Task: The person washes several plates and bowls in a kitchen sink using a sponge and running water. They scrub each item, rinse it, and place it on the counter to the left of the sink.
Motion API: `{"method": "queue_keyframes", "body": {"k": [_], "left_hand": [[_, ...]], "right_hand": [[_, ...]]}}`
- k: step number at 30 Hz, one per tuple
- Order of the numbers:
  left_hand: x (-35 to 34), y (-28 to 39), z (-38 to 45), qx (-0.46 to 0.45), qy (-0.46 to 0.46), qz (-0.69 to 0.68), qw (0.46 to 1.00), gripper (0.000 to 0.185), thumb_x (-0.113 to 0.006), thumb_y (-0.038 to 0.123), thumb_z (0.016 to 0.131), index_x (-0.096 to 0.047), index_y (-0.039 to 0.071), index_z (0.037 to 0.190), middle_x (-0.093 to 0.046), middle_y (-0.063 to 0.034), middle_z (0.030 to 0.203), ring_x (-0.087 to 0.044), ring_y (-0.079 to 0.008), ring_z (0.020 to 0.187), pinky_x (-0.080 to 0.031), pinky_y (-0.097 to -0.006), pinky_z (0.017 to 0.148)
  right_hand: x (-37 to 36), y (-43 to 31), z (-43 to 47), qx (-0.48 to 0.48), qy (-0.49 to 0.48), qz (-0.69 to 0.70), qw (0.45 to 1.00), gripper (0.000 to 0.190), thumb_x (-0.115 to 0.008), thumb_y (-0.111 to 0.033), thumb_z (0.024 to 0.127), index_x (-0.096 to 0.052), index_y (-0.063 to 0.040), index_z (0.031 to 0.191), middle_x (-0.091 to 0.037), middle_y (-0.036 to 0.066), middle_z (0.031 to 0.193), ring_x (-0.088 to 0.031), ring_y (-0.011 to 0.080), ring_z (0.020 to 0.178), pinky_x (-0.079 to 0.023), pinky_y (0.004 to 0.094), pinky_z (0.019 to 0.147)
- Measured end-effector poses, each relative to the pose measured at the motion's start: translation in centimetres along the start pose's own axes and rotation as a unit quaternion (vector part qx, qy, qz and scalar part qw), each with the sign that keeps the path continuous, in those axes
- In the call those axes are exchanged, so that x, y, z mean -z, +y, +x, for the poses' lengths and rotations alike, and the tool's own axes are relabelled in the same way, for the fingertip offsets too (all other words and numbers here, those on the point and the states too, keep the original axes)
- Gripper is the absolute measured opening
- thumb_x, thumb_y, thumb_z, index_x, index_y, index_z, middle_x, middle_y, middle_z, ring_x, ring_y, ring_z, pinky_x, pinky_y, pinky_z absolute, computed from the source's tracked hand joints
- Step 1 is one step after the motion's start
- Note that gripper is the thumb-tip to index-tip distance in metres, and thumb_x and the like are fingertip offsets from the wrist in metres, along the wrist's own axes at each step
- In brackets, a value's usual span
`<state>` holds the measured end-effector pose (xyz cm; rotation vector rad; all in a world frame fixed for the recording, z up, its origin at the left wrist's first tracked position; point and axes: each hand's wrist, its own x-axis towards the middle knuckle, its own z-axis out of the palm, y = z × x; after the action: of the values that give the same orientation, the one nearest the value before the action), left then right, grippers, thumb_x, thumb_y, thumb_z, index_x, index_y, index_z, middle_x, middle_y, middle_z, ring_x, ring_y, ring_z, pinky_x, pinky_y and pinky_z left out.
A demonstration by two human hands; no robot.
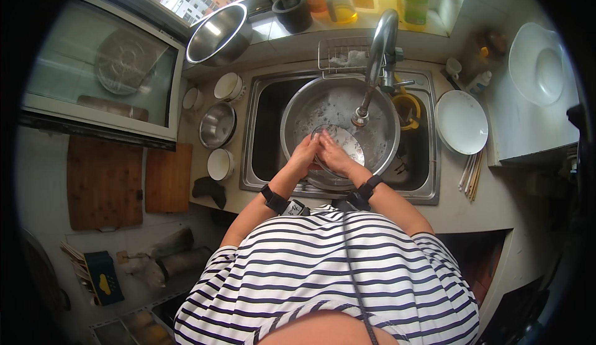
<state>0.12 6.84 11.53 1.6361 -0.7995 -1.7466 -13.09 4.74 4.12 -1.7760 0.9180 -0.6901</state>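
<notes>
A patterned white plate (350, 144) is tilted over a large steel basin (396, 133) of sudsy water in the sink. My left hand (305, 151) holds the plate's left edge, its fingers partly hidden behind the other hand and the plate. My right hand (333, 154) lies flat on the plate's face, fingers apart, close against the left fingertips. The faucet spout (361, 116) hangs just above and right of the plate.
Left of the sink stand white bowls (220, 164) and a steel bowl (217, 124). At right are a white plate (462, 122), chopsticks (472, 177) and a yellow-rimmed strainer (414, 112). A wire rack (326, 61) sits behind the basin.
</notes>
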Motion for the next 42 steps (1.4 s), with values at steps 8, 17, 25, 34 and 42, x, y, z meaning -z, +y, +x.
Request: {"method": "queue_keyframes", "body": {"k": [8,17,25,34,42], "left_hand": [[3.9,1.8,1.0,-0.037,-0.002,-0.036,0.999,0.059,-0.036,0.056,0.089,-0.047,0.007,0.119,-0.06,-0.0103,0.099,-0.063,-0.0213,0.08,-0.055,-0.0364,0.064],[3.2,0.7,1.6,-0.001,0.036,0.032,0.999,0.084,-0.045,0.062,0.083,-0.028,-0.003,0.134,-0.037,-0.0225,0.131,-0.039,-0.034,0.12,-0.04,-0.0432,0.094],[2.0,-0.6,1.7,0.025,-0.175,-0.201,0.964,0.057,-0.063,0.035,0.082,-0.043,0.004,0.125,-0.054,-0.009,0.118,-0.052,-0.0214,0.109,-0.042,-0.0405,0.094],[2.0,1.4,-1.0,-0.027,-0.129,-0.183,0.974,0.054,-0.066,0.012,0.078,-0.041,0.005,0.125,-0.054,-0.0088,0.114,-0.055,-0.0217,0.104,-0.048,-0.0386,0.088],[1.5,-0.2,0.3,-0.041,-0.09,-0.143,0.985,0.045,-0.065,0.008,0.078,-0.047,0.005,0.119,-0.057,-0.0078,0.109,-0.058,-0.0209,0.098,-0.05,-0.0373,0.083]], "right_hand": [[1.8,-2.5,-3.9,0.145,0.04,-0.212,0.965,0.045,-0.068,-0.014,0.07,-0.054,-0.007,0.112,-0.056,0.013,0.109,-0.054,0.0315,0.094,-0.045,0.0376,0.085],[6.0,-0.7,-3.6,-0.158,0.134,0.488,0.848,0.033,-0.067,-0.016,0.079,-0.057,-0.001,0.106,-0.06,0.007,0.105,-0.058,0.0146,0.091,-0.048,0.0301,0.077],[7.2,3.8,-3.4,-0.195,0.126,0.64,0.733,0.048,-0.063,-0.028,0.083,-0.05,0.001,0.118,-0.059,0.012,0.109,-0.06,0.0226,0.094,-0.048,0.0358,0.081],[5.9,8.2,-0.5,-0.265,0.19,-0.375,0.867,0.041,-0.059,-0.02,0.08,-0.052,-0.006,0.118,-0.043,0.018,0.128,-0.044,0.0374,0.114,-0.041,0.041,0.089],[3.9,3.5,-0.5,-0.201,0.151,0.225,0.941,0.033,-0.061,-0.012,0.076,-0.058,0.0,0.107,-0.061,0.016,0.1,-0.059,0.0299,0.092,-0.045,0.0345,0.084]]}}
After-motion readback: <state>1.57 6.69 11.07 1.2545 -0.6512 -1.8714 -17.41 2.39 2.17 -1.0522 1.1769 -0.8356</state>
